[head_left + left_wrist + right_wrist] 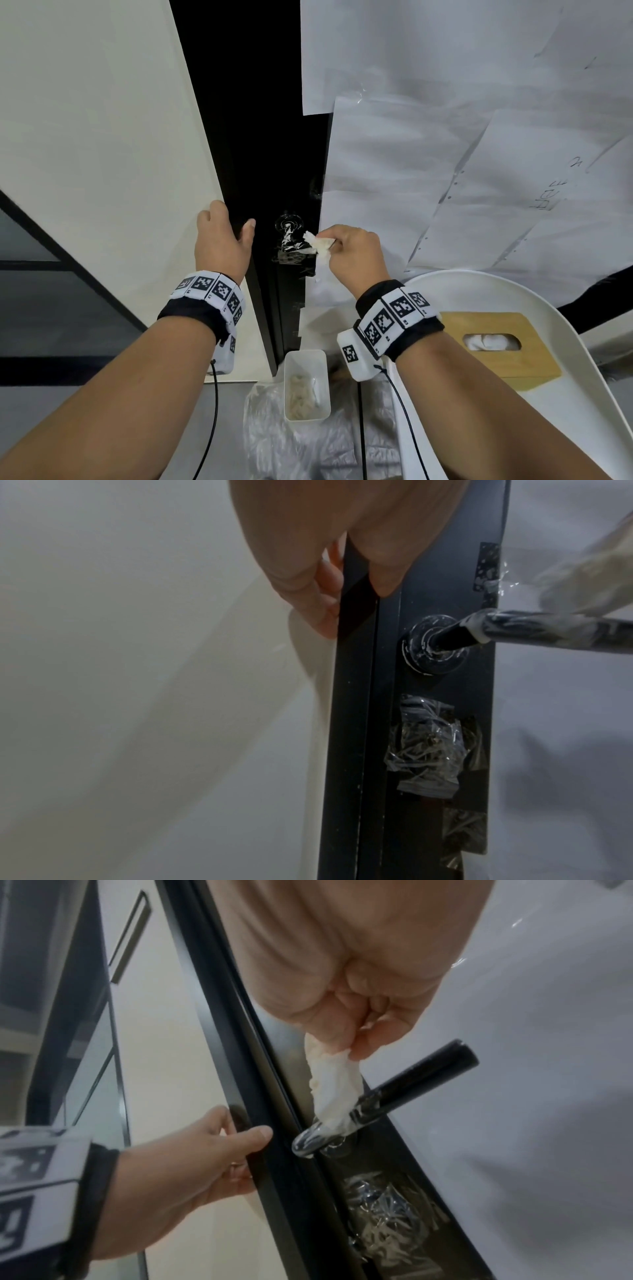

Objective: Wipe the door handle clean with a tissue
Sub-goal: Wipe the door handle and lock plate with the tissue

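Observation:
The black lever door handle [407,1085] juts from a black door [260,137], smeared with white near its base [435,645]. My right hand [349,253] pinches a crumpled white tissue [334,1085] between thumb and fingers, and the tissue's lower end lies on the handle near the round rose. In the head view the tissue [317,243] sits just right of the handle [291,240]. My left hand [221,236] grips the door's edge, fingers wrapped behind it [325,593] and thumb on the front face.
A white chair [513,308] at lower right carries a wooden tissue box [493,346]. A small white bin [306,383] with used tissues sits on plastic sheeting below the handle. White paper sheets [445,137] cover the door's right side. Crumpled clear tape [428,750] sticks below the handle.

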Motion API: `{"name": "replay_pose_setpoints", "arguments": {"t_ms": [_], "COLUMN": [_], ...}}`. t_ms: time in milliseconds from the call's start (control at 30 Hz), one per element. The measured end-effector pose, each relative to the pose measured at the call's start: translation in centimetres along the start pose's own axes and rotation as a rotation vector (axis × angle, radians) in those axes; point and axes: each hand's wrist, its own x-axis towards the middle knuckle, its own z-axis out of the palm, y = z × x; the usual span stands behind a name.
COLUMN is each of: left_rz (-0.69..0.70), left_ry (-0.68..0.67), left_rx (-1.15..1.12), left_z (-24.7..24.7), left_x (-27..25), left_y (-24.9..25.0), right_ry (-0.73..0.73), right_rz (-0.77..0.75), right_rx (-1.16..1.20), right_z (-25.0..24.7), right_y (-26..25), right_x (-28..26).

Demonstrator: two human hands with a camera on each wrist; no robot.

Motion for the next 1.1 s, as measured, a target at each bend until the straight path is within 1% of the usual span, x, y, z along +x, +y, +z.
{"name": "replay_pose_setpoints", "arguments": {"t_ms": [100,167,200,300,433,500,533,667,733,767,833,900,967,1033,1100], "left_rz": [-0.001,-0.002,-0.004,-0.012,-0.009,-0.009,-0.010,-0.014,-0.017,-0.018,-0.019,-0.018,-0.014,-0.012,-0.008], "left_ry": [-0.001,-0.001,0.000,0.000,-0.003,-0.005,-0.005,-0.005,-0.004,-0.003,0.000,0.000,0.001,0.000,-0.001], "left_rx": [0.004,0.006,0.006,0.001,0.003,0.002,0.001,0.004,0.001,-0.001,-0.002,-0.002,0.004,0.008,0.010], "left_z": [0.0,-0.1,-0.1,-0.1,-0.1,-0.1,-0.1,0.0,0.0,0.0,0.0,0.1,0.0,0.1,0.1], "left_x": [0.0,-0.1,-0.1,-0.1,-0.1,-0.1,-0.1,-0.1,-0.1,-0.1,-0.1,-0.2,-0.1,-0.1,-0.1], "left_y": [-0.1,0.0,0.0,0.2,0.2,0.1,0.1,0.2,0.1,0.1,0.1,0.2,0.1,0.1,0.0], "right_ry": [0.084,0.122,0.119,0.043,-0.075,-0.108,-0.092,0.088,0.128,0.118,0.048,-0.046,-0.153,-0.201,-0.212], "right_rz": [0.059,0.057,0.056,0.076,0.007,0.000,0.008,0.083,0.117,0.127,0.104,0.055,0.047,0.095,0.188], "right_rx": [0.066,-0.001,-0.056,-0.126,-0.029,-0.002,0.005,0.106,0.071,0.040,0.005,0.061,0.119,0.127,0.136], "right_z": [-0.3,-0.4,-0.3,0.2,0.7,0.7,0.6,0.0,-0.4,-0.4,-0.2,0.2,0.8,1.6,2.2], "right_y": [0.8,1.2,1.4,1.5,0.1,-0.3,-0.3,0.7,1.3,1.4,1.1,0.2,-0.5,-0.3,0.5], "right_x": [0.0,0.0,0.2,0.1,-1.1,-1.7,-1.8,-1.1,-0.3,-0.1,-0.3,-1.0,-1.7,-2.2,-2.5]}}
